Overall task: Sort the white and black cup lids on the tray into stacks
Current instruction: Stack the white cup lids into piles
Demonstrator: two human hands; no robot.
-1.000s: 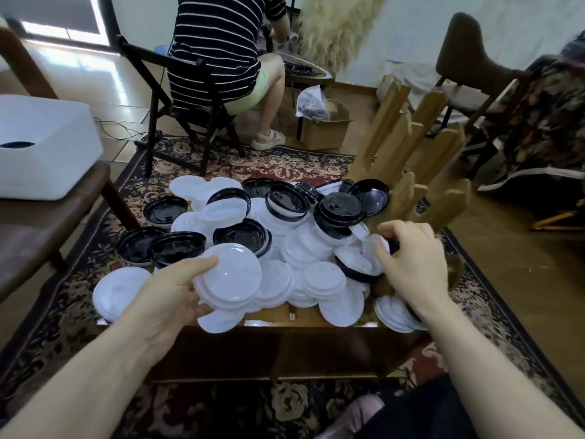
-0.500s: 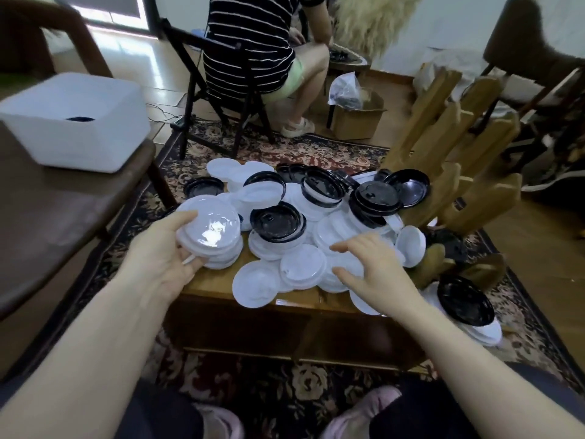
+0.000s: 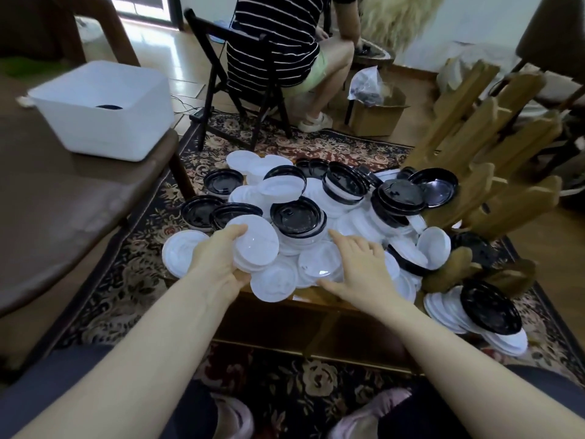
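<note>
**Sorting barely begun: most lids still mixed**

Judging by the tray (image 3: pixel 311 294), white and black lids lie jumbled in one pile; only a short white stack (image 3: pixel 258 245) exists, at the pile's 8 o'clock edge. Left hand (image 3: pixel 218 264) grasps that stack, thumb over its top. Right hand (image 3: pixel 364 267), fingers straight and spread, rests on loose white lids (image 3: pixel 316 259) at 6 o'clock, gripping nothing.

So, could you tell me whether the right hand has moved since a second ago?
Yes. The right hand has left the wooden rack and come leftward onto the white lids at the pile's near edge.
</note>
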